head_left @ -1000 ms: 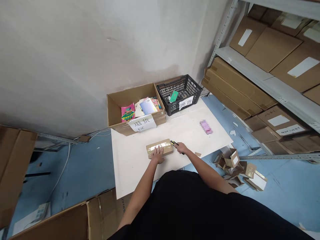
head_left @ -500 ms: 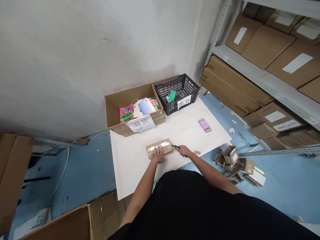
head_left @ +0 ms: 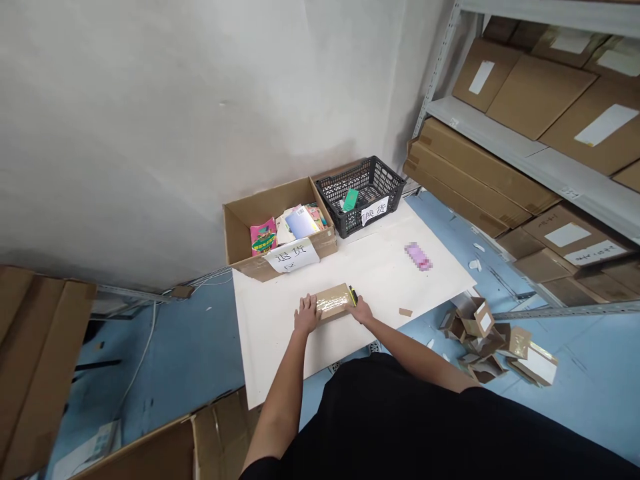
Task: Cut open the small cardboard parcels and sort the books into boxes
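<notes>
A small brown cardboard box (head_left: 332, 301), with shiny clear tape along it, lies on the white tabletop (head_left: 270, 333) in front of me. My left hand (head_left: 307, 314) grips its left end, fingers over the edge and top. At the opposite end, my right hand (head_left: 360, 311) holds a yellow-and-black utility knife (head_left: 353, 295), which points away from me close beside the box. Whether the blade is out is too small to tell. The right fingers are partly hidden.
Behind stand an open carton (head_left: 245, 223) of books and a black plastic crate (head_left: 395, 193) with a green item. A pixelated pink item (head_left: 419, 257) and a cardboard scrap (head_left: 405, 311) lie rightward. Opened boxes (head_left: 480, 320) litter the floor by loaded shelves (head_left: 530, 150).
My left hand has shifted from the box's near top to its left end. My right hand has come against the right end, the knife turning to point away from me. The view has shifted slightly.
</notes>
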A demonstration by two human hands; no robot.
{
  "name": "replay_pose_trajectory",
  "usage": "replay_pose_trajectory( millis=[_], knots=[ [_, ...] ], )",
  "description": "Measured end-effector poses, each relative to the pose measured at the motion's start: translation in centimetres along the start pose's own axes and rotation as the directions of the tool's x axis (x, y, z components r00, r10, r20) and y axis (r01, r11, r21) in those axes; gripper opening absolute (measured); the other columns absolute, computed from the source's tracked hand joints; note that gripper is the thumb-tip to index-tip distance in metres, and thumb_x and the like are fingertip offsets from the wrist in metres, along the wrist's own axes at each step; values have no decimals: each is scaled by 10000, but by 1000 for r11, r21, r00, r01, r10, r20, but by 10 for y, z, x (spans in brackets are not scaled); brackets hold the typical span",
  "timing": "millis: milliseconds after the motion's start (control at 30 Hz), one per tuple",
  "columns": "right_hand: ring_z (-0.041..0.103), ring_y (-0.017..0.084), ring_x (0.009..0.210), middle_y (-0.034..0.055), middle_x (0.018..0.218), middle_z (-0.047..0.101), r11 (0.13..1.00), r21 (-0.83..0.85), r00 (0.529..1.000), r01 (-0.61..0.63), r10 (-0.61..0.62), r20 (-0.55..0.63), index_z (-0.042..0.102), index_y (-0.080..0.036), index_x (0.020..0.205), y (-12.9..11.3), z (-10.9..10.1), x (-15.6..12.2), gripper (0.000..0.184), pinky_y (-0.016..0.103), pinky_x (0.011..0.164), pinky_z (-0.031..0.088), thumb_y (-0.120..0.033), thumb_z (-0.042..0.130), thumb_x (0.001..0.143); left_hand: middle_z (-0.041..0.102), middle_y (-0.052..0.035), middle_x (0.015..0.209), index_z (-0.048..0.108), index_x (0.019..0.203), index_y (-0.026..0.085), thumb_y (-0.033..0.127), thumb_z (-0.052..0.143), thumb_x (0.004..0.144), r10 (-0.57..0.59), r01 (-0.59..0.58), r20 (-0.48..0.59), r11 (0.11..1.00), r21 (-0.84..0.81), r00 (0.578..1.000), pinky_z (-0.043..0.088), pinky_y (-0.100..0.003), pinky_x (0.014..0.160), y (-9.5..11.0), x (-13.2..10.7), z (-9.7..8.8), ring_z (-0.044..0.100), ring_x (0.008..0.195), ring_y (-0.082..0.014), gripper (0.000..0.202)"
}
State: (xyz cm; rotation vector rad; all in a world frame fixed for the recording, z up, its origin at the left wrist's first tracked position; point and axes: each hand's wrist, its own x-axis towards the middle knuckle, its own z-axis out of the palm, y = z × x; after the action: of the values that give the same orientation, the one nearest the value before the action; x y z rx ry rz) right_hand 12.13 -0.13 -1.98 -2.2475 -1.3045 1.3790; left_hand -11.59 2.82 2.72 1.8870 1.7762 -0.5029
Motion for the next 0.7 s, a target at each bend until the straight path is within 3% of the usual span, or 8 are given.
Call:
replay_pose_trajectory(
  millis=[67,200,300,367,500,600,700],
  knots=[
    [740,279,1074,117,1151,741,998,-57,999,-7,5,-37,544,-214,1204,-17,2,11,539,310,796,552,-605,745,892,148,-122,1792,230,1691,245,487,333,1056,-32,32,-23,999,-4,999,317,-518,1239,0,-8,9,126,1638,-351,687],
    [728,309,1123,154,1213,735,990,-137,996,-15,3,-91,531,-203,1267,-62,-5,48,618,332,835,547,-610,772,869,411,-256,1616,340,1635,139,351,432,1025,-103,101,-61,994,-28,993,472,-482,1091,15,-33,35,462,1442,-384,652],
    [725,306,1128,162,1234,737,986,-164,997,37,-48,-62,540,-192,1260,-91,-11,69,604,316,837,537,-550,810,856,558,-176,1450,445,1581,215,194,494,967,39,-37,19,992,-122,999,518,-385,1025,24,-49,50,600,1286,-288,617],
    [728,288,1115,149,1226,744,988,-125,995,90,-96,-42,553,-196,1233,-97,-15,72,554,291,815,532,-521,808,864,562,-129,1455,514,1535,270,130,479,947,102,-104,-22,982,-156,995,523,-345,1023,24,-52,51,589,1305,-254,605],
    [740,275,1079,131,1172,757,991,-89,985,96,-108,-135,551,-206,1218,-66,-20,50,468,280,783,524,-540,717,935,416,-119,1647,440,1586,281,65,526,886,131,-138,-138,990,-41,982,517,-363,1059,19,-33,34,417,1502,-276,738],
    [745,308,1060,136,1131,763,982,-179,986,63,-89,-138,545,-211,1227,-18,-14,21,517,314,775,522,-605,697,928,185,-85,1784,274,1666,316,74,633,834,263,-257,-65,962,98,963,410,-442,1192,24,-8,18,166,1637,-310,938],
    [741,322,1090,145,1131,764,974,-223,996,47,-63,-64,556,-210,1195,21,-6,0,538,334,801,524,-670,653,935,61,-80,1808,175,1700,315,114,681,822,284,-282,9,944,172,959,306,-511,1253,37,8,18,48,1656,-344,1033]
  ],
)
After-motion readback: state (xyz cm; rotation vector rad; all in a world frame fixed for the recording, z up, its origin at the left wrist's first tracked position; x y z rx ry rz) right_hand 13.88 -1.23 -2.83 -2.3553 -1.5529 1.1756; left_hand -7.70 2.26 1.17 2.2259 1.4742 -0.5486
